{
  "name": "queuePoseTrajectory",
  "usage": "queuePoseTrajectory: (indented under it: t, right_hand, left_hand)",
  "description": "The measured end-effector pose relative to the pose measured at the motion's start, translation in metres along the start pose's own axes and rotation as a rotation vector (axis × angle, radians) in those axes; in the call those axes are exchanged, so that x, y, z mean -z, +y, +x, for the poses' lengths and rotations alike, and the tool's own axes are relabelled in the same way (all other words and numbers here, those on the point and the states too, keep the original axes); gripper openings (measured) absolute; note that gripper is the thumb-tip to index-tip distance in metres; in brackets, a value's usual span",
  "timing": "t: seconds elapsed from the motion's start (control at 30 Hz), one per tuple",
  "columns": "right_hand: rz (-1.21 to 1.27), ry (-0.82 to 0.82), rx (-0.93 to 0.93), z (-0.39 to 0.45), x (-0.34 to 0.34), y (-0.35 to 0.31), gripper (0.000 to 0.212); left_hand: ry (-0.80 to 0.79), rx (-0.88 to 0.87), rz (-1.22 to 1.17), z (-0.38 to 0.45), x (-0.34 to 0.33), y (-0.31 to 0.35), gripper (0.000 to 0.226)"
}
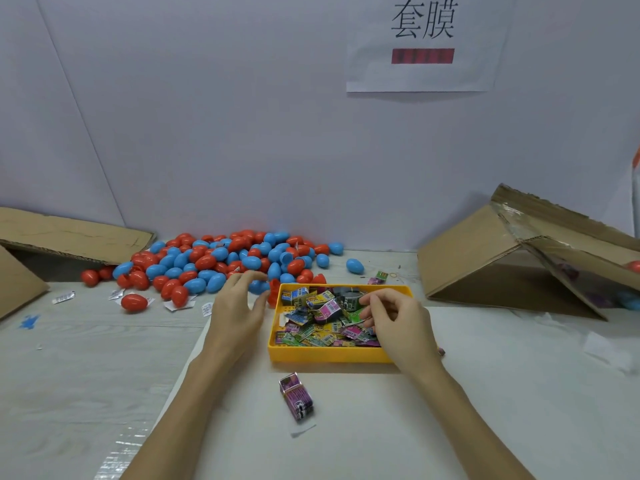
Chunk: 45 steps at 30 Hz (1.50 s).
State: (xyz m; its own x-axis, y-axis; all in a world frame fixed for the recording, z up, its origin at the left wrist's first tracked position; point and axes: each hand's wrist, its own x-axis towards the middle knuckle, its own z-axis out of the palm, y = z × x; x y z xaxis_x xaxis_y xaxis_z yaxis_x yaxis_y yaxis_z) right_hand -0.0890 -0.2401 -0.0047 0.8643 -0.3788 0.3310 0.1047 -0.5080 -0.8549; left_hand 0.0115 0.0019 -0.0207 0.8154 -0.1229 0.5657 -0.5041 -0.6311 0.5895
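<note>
Packet [356, 317] pinched by right hand [398, 320] over yellow tray [329, 355]; left hand [239, 306] relaxed.

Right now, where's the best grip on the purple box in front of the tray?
Pinch the purple box across its two long sides, coming from straight above. It lies flat, alone on the table, both sides free; the far end looks like an open flap, so avoid the ends.
</note>
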Motion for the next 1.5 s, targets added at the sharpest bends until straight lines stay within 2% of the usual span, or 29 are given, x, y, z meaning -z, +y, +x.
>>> queuePoseTrajectory:
  t: [0.1, 0.17, 0.3, 0.37, 0.43, 0.57, 0.67, 0.83, 1.0, 1.17, 1.37, 1.5]
  right_hand:
    - [-0.130, 0.004, 0.183, -0.008, -0.005, -0.004, 0.013]
    - [-0.129, -0.028, 0.257, -0.011, -0.009, -0.007, 0.018]
    - [0.199, -0.220, 0.163, -0.016, -0.014, -0.016, 0.041]
    - [0.324, -0.257, 0.117, -0.018, -0.016, -0.018, 0.046]
    - [0.374, -0.231, 0.096, -0.017, -0.015, -0.018, 0.046]
    - [0.455, -0.189, 0.025, -0.015, -0.015, -0.019, 0.033]
    - [0.524, -0.167, -0.027, -0.014, -0.015, -0.019, 0.027]
    - [0.663, -0.151, -0.134, -0.010, -0.012, -0.018, 0.021]
    - [0.651, -0.203, -0.110, -0.011, -0.012, -0.017, 0.021]
    - [0.695, -0.241, -0.143, -0.011, -0.011, -0.018, 0.021]
    - [0.805, -0.296, -0.206, -0.013, -0.012, -0.023, 0.031]
    - [0.863, -0.359, -0.320, -0.015, -0.011, -0.028, 0.033]
  left_hand:
    - [-0.007, -0.067, -0.185, -0.004, 0.002, 0.027, 0.038]
    - [-0.062, -0.104, -0.299, -0.009, 0.001, 0.044, 0.043]
    - [-0.185, -0.253, -0.466, -0.019, -0.008, 0.070, 0.044]
    - [-0.217, -0.280, -0.513, -0.023, -0.012, 0.075, 0.044]
    - [-0.227, -0.294, -0.510, -0.025, -0.013, 0.078, 0.045]
    - [-0.160, -0.336, -0.386, -0.024, -0.013, 0.079, 0.040]
    - [-0.167, -0.294, -0.415, -0.024, -0.012, 0.079, 0.033]
    - [-0.239, -0.131, -0.474, -0.025, -0.009, 0.078, 0.038]
    - [-0.283, -0.079, -0.581, -0.024, -0.006, 0.084, 0.039]
    - [-0.238, -0.011, -0.680, -0.024, -0.004, 0.085, 0.028]
    - [-0.313, 0.001, -0.780, -0.024, 0.002, 0.088, 0.045]
    - [-0.357, 0.003, -0.704, -0.025, 0.000, 0.091, 0.045]
